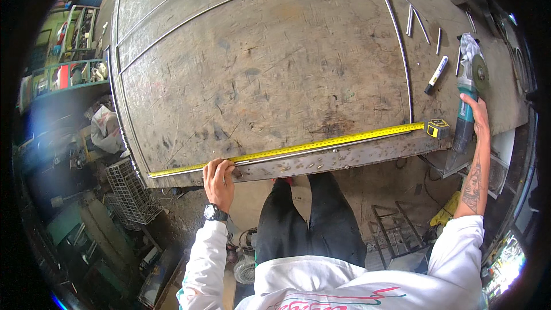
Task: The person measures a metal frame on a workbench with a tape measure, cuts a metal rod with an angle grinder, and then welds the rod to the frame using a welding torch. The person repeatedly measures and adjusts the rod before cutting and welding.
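Observation:
A yellow tape measure (321, 141) is drawn out along the front edge of the worktable, its case (438, 128) at the right end. Just below the tape runs a thin metal rod (298, 152). My left hand (218, 182) is closed at the rod, fingertips pressed together over the table edge, close to the tape; part of the rod is hidden under them. At the right side my right hand (477, 113) grips the body of a teal and black angle grinder (466, 109). A disc and a pale cloth-like piece show at the grinder's far end.
Long metal rods form a frame on the worktable (258, 69). A white marker with a black cap (437, 74) and several short rod pieces (419, 22) lie at the right. Wire crates (133, 189) stand on the floor at the left; a metal stand (396, 229) is below the table edge.

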The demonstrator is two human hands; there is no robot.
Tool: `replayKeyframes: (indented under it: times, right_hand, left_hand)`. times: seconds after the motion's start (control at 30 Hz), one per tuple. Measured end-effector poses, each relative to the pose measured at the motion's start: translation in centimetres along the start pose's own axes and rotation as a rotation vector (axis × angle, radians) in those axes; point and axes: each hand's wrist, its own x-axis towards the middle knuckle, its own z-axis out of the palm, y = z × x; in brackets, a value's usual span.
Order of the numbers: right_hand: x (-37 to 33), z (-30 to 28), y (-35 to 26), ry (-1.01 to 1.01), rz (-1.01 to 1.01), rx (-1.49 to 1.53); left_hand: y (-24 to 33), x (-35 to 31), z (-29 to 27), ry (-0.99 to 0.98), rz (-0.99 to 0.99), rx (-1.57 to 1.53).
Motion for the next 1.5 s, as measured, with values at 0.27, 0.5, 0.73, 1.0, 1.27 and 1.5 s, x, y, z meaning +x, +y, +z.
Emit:
replayKeyframes:
  times: [0.27,0.5,0.73,1.0,1.27,1.5]
  right_hand:
    - [-19.2,7.7,-2.6,-0.032,-0.02,0.915]
    - [-38.5,16.5,-2.0,-0.239,-0.086,1.086]
    - [-53.2,28.0,3.6,-0.413,-0.202,1.372]
    - [-60.2,36.2,-1.4,-0.515,0.014,1.613]
    - [-59.0,40.2,0.0,-0.791,-0.242,1.649]
    - [-60.7,41.5,-2.8,-0.383,0.266,1.617]
  left_hand:
    - [-2.4,-0.9,0.1,-0.01,0.031,-0.054]
    - [-3.2,-0.5,0.8,0.017,0.096,-0.127]
    - [-3.4,-0.3,2.2,0.073,0.204,-0.193]
    - [-5.1,-0.6,2.3,0.112,0.22,-0.159]
    - [-6.2,-0.8,2.9,0.163,0.278,-0.135]
    - [-6.2,-1.4,2.8,0.151,0.225,-0.143]
